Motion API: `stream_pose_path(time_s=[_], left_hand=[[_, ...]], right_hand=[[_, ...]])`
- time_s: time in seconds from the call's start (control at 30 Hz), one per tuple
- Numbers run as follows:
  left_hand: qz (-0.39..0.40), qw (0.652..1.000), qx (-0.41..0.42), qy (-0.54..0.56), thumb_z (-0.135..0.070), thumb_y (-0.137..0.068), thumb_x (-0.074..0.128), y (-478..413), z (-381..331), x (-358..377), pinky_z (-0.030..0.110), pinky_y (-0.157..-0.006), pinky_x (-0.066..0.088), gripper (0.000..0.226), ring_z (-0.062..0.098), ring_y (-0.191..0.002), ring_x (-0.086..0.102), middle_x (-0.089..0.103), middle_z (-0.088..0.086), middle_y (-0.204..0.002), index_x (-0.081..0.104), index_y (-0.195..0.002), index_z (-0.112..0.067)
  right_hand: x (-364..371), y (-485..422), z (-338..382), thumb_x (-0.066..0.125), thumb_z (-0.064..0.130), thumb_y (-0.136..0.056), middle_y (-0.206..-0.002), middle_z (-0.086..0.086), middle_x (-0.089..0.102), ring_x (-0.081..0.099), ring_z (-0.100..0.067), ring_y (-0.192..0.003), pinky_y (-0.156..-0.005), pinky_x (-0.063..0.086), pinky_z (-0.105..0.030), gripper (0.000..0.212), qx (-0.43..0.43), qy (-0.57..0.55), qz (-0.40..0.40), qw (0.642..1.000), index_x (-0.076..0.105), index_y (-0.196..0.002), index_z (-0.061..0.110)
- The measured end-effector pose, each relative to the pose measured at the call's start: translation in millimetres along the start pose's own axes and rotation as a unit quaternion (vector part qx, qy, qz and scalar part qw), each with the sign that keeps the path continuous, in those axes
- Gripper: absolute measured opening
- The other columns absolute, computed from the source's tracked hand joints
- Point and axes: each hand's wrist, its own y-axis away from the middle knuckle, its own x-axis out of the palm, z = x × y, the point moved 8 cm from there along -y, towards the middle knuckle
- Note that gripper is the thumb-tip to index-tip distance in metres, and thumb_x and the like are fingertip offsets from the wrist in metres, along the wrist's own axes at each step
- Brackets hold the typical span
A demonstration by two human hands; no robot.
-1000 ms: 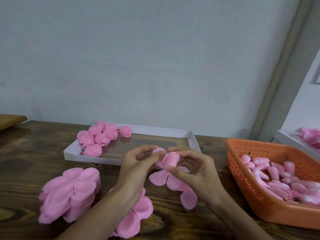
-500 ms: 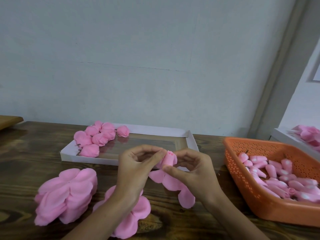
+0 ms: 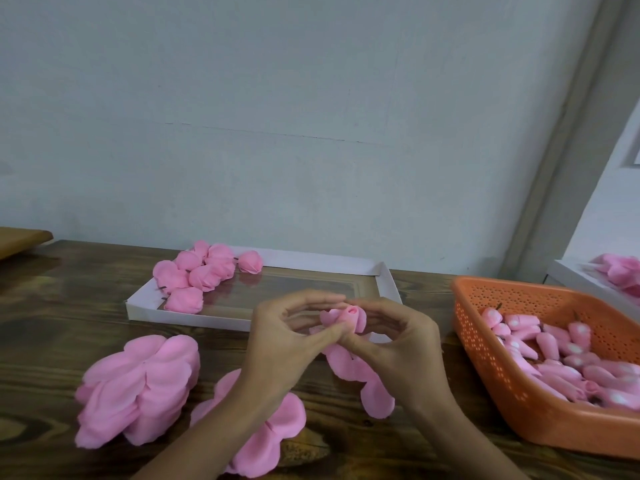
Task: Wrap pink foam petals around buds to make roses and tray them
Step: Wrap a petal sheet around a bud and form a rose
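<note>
My left hand (image 3: 291, 344) and my right hand (image 3: 398, 344) meet above the table and pinch a half-made rose (image 3: 346, 317): a pink bud with foam petals folded up around it. More petals of the same sheet (image 3: 367, 382) hang loose below my right hand. A white tray (image 3: 388, 282) lies behind the hands, with several finished pink roses (image 3: 204, 271) in its left end. A thick stack of petal sheets (image 3: 138, 386) lies at the left, and one flat sheet (image 3: 273, 431) lies under my left forearm.
An orange perforated basket (image 3: 485, 386) at the right holds several pink buds (image 3: 561, 355). A second white tray (image 3: 581, 278) with pink roses shows at the far right edge. The dark wooden table (image 3: 52, 306) meets a grey wall behind.
The petals have been folded up closer around the bud, which now sits between both hands' fingertips. The hands stay nearly in place over the tray's front edge.
</note>
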Motion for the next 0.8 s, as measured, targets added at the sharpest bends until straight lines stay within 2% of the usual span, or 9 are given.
stream_pose_path(time_s=[0.1, 0.23, 0.3, 0.43, 0.57, 0.67, 0.73, 0.8], left_hand=[[-0.008, 1.000, -0.009, 0.008, -0.032, -0.071, 0.090, -0.6, 1.6, -0.8, 0.027, -0.079, 0.064, 0.031, 0.015, -0.095, 0.079, 0.082, -0.007, -0.097, 0.082, -0.101, -0.038], [-0.012, 0.998, -0.036, 0.041, -0.037, -0.068, 0.093, -5.2, 5.0, -5.9, 0.026, -0.078, 0.063, 0.031, 0.015, -0.098, 0.078, 0.082, -0.005, -0.098, 0.082, -0.097, -0.038], [-0.012, 0.997, -0.048, 0.051, -0.035, -0.066, 0.091, -6.2, 8.1, -6.8, 0.025, -0.077, 0.063, 0.033, 0.016, -0.099, 0.078, 0.082, -0.003, -0.099, 0.082, -0.098, -0.038], [-0.012, 0.994, -0.061, 0.089, -0.027, -0.064, 0.091, -6.6, 14.9, -7.2, 0.025, -0.077, 0.062, 0.036, 0.020, -0.099, 0.078, 0.082, 0.001, -0.102, 0.083, -0.099, -0.032], [-0.012, 0.991, -0.079, 0.105, -0.022, -0.068, 0.087, -8.6, 20.8, -8.7, 0.022, -0.077, 0.061, 0.038, 0.018, -0.101, 0.078, 0.081, -0.001, -0.109, 0.081, -0.105, -0.028], [0.036, 0.988, -0.143, 0.044, -0.037, -0.082, 0.085, -10.0, 30.5, -6.2, 0.030, -0.094, 0.057, 0.042, 0.013, -0.112, 0.074, 0.079, -0.007, -0.116, 0.074, -0.123, -0.033], [0.088, 0.975, -0.202, 0.036, -0.033, -0.092, 0.079, -6.3, 42.1, 0.6, 0.038, -0.104, 0.053, 0.031, 0.015, -0.113, 0.073, 0.079, -0.003, -0.116, 0.075, -0.123, -0.029], [0.103, 0.966, -0.227, 0.066, -0.024, -0.088, 0.080, -3.7, 50.2, 5.0, 0.042, -0.102, 0.056, 0.028, 0.025, -0.112, 0.074, 0.080, 0.007, -0.113, 0.079, -0.115, -0.017]], right_hand=[[1.6, 2.5, 1.6, 0.082, 0.046, -0.074, -0.100, 0.024, 0.078, 0.075, -0.002, -0.094, -0.078, 0.061, -0.018, 0.037, -0.001, 0.023, -0.009, 1.000, 0.076, -0.110, 0.037], [7.7, -0.6, -14.0, 0.085, 0.021, -0.084, -0.106, 0.010, 0.081, 0.077, -0.018, -0.098, -0.086, 0.065, -0.040, 0.037, 0.064, -0.046, 0.043, 0.996, 0.077, -0.120, 0.022], [9.4, -1.1, -18.4, 0.084, 0.018, -0.085, -0.107, 0.006, 0.081, 0.078, -0.020, -0.099, -0.087, 0.064, -0.045, 0.036, 0.080, -0.059, 0.056, 0.993, 0.078, -0.120, 0.020], [7.0, -0.7, -22.2, 0.085, 0.018, -0.082, -0.104, 0.008, 0.082, 0.078, -0.016, -0.099, -0.089, 0.064, -0.038, 0.030, 0.087, -0.060, 0.045, 0.993, 0.080, -0.112, 0.022], [2.0, -2.3, -26.4, 0.085, 0.018, -0.080, -0.105, -0.001, 0.082, 0.079, -0.021, -0.100, -0.088, 0.064, -0.034, 0.029, 0.106, -0.138, 0.028, 0.984, 0.079, -0.108, 0.016], [-3.2, -5.5, -32.8, 0.085, 0.017, -0.079, -0.107, -0.007, 0.081, 0.078, -0.025, -0.102, -0.087, 0.064, -0.035, 0.033, 0.133, -0.188, 0.015, 0.973, 0.078, -0.110, 0.010], [-5.8, -6.3, -35.5, 0.084, 0.017, -0.079, -0.109, -0.008, 0.081, 0.078, -0.026, -0.104, -0.084, 0.063, -0.032, 0.034, 0.147, -0.207, 0.012, 0.967, 0.078, -0.111, 0.009], [-7.6, -6.0, -37.7, 0.083, 0.017, -0.081, -0.111, -0.009, 0.080, 0.077, -0.027, -0.105, -0.082, 0.063, -0.030, 0.032, 0.159, -0.220, 0.009, 0.962, 0.078, -0.112, 0.009]])
